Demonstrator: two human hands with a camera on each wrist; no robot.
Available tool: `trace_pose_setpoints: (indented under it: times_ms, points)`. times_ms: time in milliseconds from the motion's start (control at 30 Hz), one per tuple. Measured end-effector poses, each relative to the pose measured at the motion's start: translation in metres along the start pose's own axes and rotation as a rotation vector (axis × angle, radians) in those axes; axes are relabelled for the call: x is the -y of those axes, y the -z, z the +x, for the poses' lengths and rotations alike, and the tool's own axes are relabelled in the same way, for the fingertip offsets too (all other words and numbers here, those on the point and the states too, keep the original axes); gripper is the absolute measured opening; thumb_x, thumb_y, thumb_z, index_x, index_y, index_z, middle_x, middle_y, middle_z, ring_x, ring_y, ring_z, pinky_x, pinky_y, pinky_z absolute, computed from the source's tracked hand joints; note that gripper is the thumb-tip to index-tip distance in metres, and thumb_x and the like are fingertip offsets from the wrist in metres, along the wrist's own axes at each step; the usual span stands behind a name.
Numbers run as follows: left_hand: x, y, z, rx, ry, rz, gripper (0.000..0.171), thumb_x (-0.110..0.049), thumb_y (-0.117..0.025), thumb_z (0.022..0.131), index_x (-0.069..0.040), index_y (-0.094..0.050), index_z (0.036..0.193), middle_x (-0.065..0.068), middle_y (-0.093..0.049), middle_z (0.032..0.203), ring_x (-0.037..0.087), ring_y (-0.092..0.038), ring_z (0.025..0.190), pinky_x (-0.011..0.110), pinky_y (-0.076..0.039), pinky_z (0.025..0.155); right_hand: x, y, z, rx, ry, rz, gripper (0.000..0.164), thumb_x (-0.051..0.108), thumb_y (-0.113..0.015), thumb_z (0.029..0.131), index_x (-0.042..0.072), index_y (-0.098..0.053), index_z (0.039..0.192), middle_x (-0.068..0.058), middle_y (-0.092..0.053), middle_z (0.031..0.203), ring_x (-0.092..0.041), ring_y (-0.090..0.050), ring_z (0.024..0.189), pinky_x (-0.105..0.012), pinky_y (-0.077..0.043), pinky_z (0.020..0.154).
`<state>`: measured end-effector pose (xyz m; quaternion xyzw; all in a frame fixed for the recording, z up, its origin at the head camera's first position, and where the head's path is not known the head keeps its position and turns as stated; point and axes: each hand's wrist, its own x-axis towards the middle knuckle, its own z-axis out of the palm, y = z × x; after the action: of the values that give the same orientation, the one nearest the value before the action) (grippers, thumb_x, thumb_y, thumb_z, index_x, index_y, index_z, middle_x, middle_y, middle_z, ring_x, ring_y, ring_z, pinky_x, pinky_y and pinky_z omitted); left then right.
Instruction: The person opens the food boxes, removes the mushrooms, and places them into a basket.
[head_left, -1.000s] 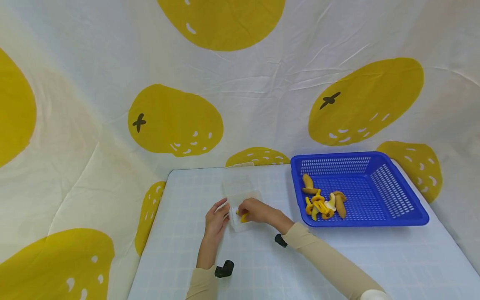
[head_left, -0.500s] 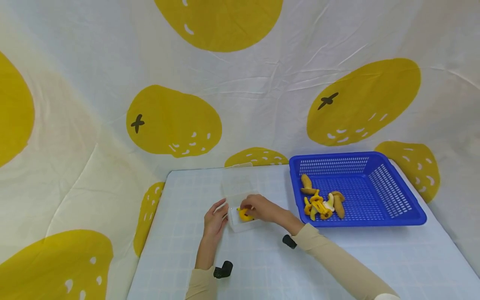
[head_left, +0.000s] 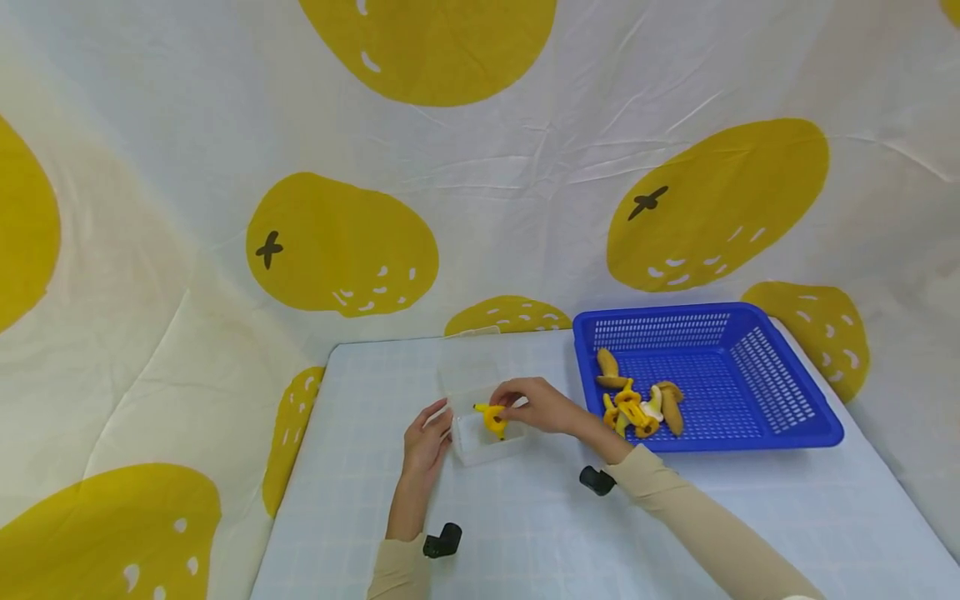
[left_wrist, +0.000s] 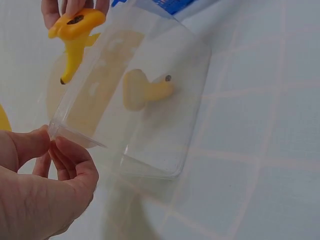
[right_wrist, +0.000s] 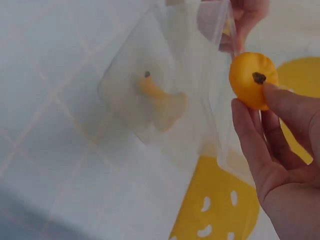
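Observation:
A clear plastic box (head_left: 489,452) stands on the table with its see-through lid (head_left: 468,374) folded back behind it. My left hand (head_left: 425,446) is at the box's left side; in the left wrist view, its thumb and fingers pinch the rim. Above the box opening, my right hand (head_left: 542,406) pinches a yellow chanterelle-like mushroom (left_wrist: 75,37), whose stem points down in the left wrist view. Through the box wall a second yellow mushroom (right_wrist: 162,102) shows, lying inside.
To the right stands a blue perforated basket (head_left: 795,429). Several yellow and brown mushrooms (head_left: 633,408) lie in its left part. Behind the table hangs a white cloth (head_left: 517,208) with yellow fruit prints. A black wrist camera (head_left: 442,541) sits at the left sleeve.
My right hand has drawn up and right from inside the box, with the mushroom now plainly visible in its fingers. The left hand stays at the box's side. The head view has shifted slightly.

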<state>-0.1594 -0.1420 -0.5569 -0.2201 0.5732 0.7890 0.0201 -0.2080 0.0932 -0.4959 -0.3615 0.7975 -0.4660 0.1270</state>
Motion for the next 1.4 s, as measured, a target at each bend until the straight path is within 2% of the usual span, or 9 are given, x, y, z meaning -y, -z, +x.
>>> trace_pose_setpoints:
  times_ms: [400, 667, 767, 933, 1067, 1400]
  points:
    - [-0.001, 0.0, 0.001, 0.012, 0.002, 0.007, 0.043, -0.005, -0.065, 0.101, 0.003, -0.055, 0.142, 0.005, -0.07, 0.105, 0.016, -0.064, 0.094, 0.023, -0.049, 0.074, -0.003, 0.033, -0.021, -0.041, -0.101, 0.055, 0.019, 0.009, -0.068, 0.1, 0.005, -0.071, 0.118, -0.005, -0.072, 0.11, -0.021, -0.064, 0.102, -0.029, -0.053, 0.094]
    - [-0.001, 0.002, 0.0, 0.013, 0.006, 0.017, 0.045, -0.008, -0.067, 0.101, 0.002, -0.055, 0.143, 0.007, -0.069, 0.113, 0.016, -0.064, 0.097, 0.024, -0.051, 0.077, -0.014, 0.053, -0.033, -0.104, -0.123, 0.081, 0.02, 0.007, -0.069, 0.099, 0.001, -0.07, 0.118, -0.01, -0.072, 0.11, -0.025, -0.066, 0.103, -0.038, -0.054, 0.096]
    - [0.0, 0.003, 0.001, 0.01, 0.003, 0.029, 0.045, -0.007, -0.067, 0.101, 0.002, -0.055, 0.143, 0.009, -0.069, 0.115, 0.017, -0.063, 0.098, 0.024, -0.051, 0.077, -0.015, 0.06, -0.039, -0.135, -0.174, 0.086, 0.022, 0.009, -0.07, 0.099, 0.001, -0.07, 0.119, -0.011, -0.072, 0.111, -0.026, -0.066, 0.103, -0.038, -0.054, 0.097]
    - [0.001, 0.003, 0.003, 0.012, 0.004, 0.038, 0.043, -0.006, -0.065, 0.101, 0.002, -0.056, 0.142, 0.013, -0.067, 0.119, 0.02, -0.062, 0.101, 0.025, -0.051, 0.078, -0.017, 0.074, -0.05, -0.183, -0.279, 0.121, 0.024, 0.012, -0.07, 0.099, 0.002, -0.069, 0.121, -0.01, -0.072, 0.111, -0.026, -0.068, 0.104, -0.031, -0.056, 0.092]
    - [0.0, 0.002, 0.003, 0.01, 0.009, 0.041, 0.042, -0.006, -0.065, 0.101, 0.0, -0.057, 0.142, 0.017, -0.065, 0.123, 0.024, -0.062, 0.104, 0.027, -0.051, 0.08, -0.018, 0.084, -0.06, -0.215, -0.312, 0.139, 0.027, 0.014, -0.068, 0.101, 0.0, -0.067, 0.123, -0.013, -0.071, 0.113, -0.026, -0.068, 0.105, -0.028, -0.056, 0.091]
    - [-0.001, 0.001, 0.002, 0.013, 0.017, 0.044, 0.044, -0.008, -0.066, 0.101, 0.0, -0.056, 0.143, 0.014, -0.066, 0.122, 0.024, -0.062, 0.104, 0.027, -0.051, 0.081, -0.028, 0.104, -0.085, -0.291, -0.416, 0.23, 0.037, 0.021, -0.067, 0.102, -0.001, -0.062, 0.131, -0.021, -0.067, 0.122, -0.038, -0.065, 0.113, -0.038, -0.054, 0.098]
